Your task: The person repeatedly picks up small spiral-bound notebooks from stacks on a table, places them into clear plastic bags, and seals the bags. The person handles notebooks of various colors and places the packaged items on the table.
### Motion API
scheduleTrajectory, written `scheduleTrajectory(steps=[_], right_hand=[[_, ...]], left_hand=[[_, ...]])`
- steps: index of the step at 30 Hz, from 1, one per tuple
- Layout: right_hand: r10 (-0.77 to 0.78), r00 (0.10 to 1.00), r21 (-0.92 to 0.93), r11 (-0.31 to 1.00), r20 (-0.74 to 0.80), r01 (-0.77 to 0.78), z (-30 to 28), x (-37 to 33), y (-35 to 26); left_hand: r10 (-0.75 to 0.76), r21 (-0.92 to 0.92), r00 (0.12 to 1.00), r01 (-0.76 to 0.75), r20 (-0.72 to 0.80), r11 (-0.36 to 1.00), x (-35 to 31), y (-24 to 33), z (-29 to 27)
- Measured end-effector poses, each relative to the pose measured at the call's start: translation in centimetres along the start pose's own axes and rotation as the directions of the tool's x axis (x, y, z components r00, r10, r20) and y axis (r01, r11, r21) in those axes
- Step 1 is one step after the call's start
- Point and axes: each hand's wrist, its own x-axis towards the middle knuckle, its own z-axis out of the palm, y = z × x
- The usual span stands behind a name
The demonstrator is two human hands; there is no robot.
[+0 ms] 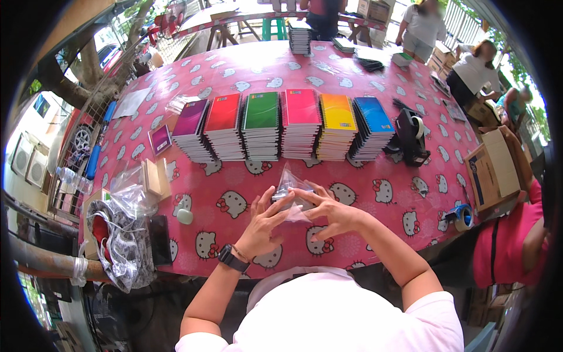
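Observation:
Both my hands hold a clear plastic bag [291, 186] with a small flat item inside, just above the near edge of the pink patterned table [375, 193]. My left hand [263, 222], with a black watch on its wrist, grips the bag from the left. My right hand [329, 212] pinches it from the right. Behind the bag stands a row of spiral notebook stacks: purple [190, 126], red [224, 120], green [261, 120], pink [301, 117], yellow-orange [337, 120] and blue [372, 123].
A black tape dispenser [412, 136] sits right of the notebooks, a blue tape roll [463, 216] at the right table edge. A heap of plastic bags [120, 232] and a small wooden box [155, 179] lie at left. Cardboard boxes [495, 170] and other people stand at right and behind.

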Motion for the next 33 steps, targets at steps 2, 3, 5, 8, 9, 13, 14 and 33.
scheduleTrajectory(steps=[2,3,5,8,9,13,14,33], right_hand=[[-0.015,1.000,0.196,0.981,0.021,0.010,-0.5,0.4,1.0],[-0.006,1.000,0.343,0.939,0.003,0.005,-1.4,0.7,1.2],[0.183,0.980,0.734,0.675,-0.077,-0.069,-2.1,1.7,3.9],[0.451,0.857,0.590,0.773,-0.251,-0.234,-1.0,1.1,4.6],[0.460,0.830,0.647,0.744,-0.316,-0.166,-1.1,0.4,5.2],[0.487,0.449,0.485,0.865,-0.749,-0.129,-4.9,-6.0,8.5],[0.366,0.239,0.311,0.920,-0.899,-0.240,-6.9,-7.9,9.5],[0.687,-0.198,0.714,0.656,-0.699,-0.244,-14.4,-23.9,21.7]], left_hand=[[-0.007,0.021,0.999,0.006,0.039,1.000,0.4,-0.2,0.0],[-0.010,0.043,0.998,0.007,0.061,0.999,0.4,-0.1,-0.2],[-0.005,0.075,0.996,-0.002,0.089,0.997,0.6,0.0,-0.4],[0.021,0.077,0.995,-0.028,0.099,0.997,1.1,0.1,-0.5],[0.028,0.061,0.995,-0.034,0.098,0.998,1.3,0.1,-0.4],[0.041,-0.118,0.999,-0.037,0.030,0.992,0.7,-0.2,0.0],[0.040,-0.100,0.999,-0.037,0.031,0.994,0.6,0.0,-0.3],[0.059,-0.008,0.998,-0.059,-0.012,0.998,0.5,0.2,-0.1]])
